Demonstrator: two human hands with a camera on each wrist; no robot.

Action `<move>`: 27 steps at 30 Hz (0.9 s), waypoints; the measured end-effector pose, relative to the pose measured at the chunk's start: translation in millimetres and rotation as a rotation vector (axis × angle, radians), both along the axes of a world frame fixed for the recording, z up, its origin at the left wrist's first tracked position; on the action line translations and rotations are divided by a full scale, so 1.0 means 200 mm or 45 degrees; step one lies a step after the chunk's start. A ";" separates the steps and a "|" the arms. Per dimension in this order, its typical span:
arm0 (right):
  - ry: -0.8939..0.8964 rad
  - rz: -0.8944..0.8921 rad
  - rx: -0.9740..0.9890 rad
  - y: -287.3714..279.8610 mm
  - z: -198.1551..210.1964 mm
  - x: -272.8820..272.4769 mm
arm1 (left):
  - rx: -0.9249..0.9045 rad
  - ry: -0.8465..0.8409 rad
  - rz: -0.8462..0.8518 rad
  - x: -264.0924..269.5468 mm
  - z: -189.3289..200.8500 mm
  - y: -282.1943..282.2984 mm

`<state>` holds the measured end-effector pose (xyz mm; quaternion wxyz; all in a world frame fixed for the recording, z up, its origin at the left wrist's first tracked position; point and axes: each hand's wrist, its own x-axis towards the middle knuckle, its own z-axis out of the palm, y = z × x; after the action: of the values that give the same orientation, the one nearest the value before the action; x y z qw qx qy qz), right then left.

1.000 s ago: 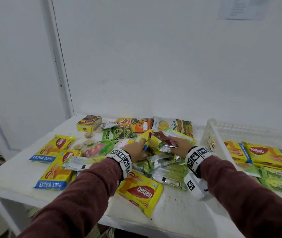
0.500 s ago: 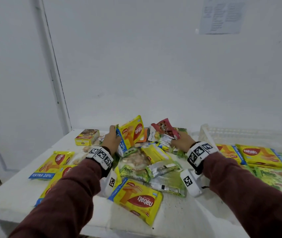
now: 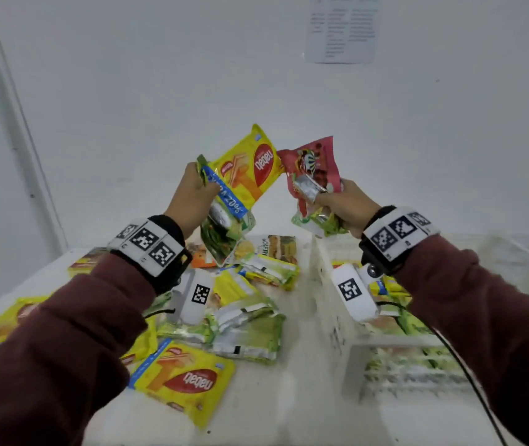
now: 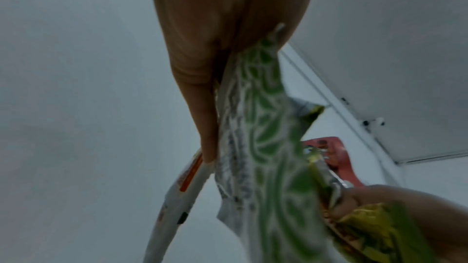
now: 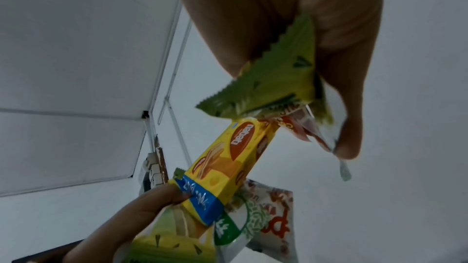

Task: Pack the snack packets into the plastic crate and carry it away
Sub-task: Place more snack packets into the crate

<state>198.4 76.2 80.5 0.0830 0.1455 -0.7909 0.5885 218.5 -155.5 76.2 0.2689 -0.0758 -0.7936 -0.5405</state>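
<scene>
Head cam sits above and behind both forearms, facing fwd and down at the white table (image 3: 288, 397); white plastic crate (image 3: 346, 349) at 4 o'clock. Left wrist cam looks up along the left hand (image 4: 228, 27), v. close, wall and ceiling behind. Right wrist cam does the same along the right hand (image 5: 316, 27). All three share the yellow wafer packet with blue band (image 3: 250, 175) (image 5: 228, 167) and red foil packet (image 3: 311, 165) (image 4: 329, 151).

crate (image 3: 327, 284): blurred, cut by right edge | loose packets (image 3: 250, 336): print unreadable, partly under sleeves
</scene>
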 end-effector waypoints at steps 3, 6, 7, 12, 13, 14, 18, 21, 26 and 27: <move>0.007 -0.052 0.151 0.27 0.05 0.01 | -0.015 -0.051 -0.157 -0.04 0.02 0.30; -0.094 -0.070 0.403 0.59 0.07 0.02 | -0.061 -0.169 -0.303 -0.11 0.00 0.58; -0.119 -0.070 0.486 0.69 0.07 0.03 | -0.092 -0.215 -0.345 -0.13 -0.01 0.67; -0.282 -0.015 0.868 1.07 0.01 0.00 | -0.228 -0.468 -0.451 -0.23 -0.08 1.04; -0.304 -0.003 0.938 1.12 0.00 -0.01 | -0.258 -0.528 -0.468 -0.24 -0.09 1.10; -0.327 0.012 1.004 1.17 -0.02 -0.03 | -0.289 -0.578 -0.488 -0.26 -0.10 1.15; -0.408 0.119 1.168 1.26 -0.09 -0.08 | -0.415 -0.784 -0.520 -0.30 -0.15 1.31; -0.426 0.248 1.296 1.25 -0.15 -0.12 | -0.589 -0.941 -0.491 -0.30 -0.18 1.38; -0.593 0.660 1.665 1.18 -0.24 -0.13 | -1.187 -1.038 -0.287 -0.32 -0.21 1.42; -0.653 0.720 1.692 1.17 -0.25 -0.13 | -1.329 -1.031 -0.245 -0.33 -0.21 1.42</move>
<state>173.2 309.5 29.8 -0.3618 0.2206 -0.9058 0.0036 152.4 128.0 34.0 -0.1718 -0.0575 -0.9791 -0.0930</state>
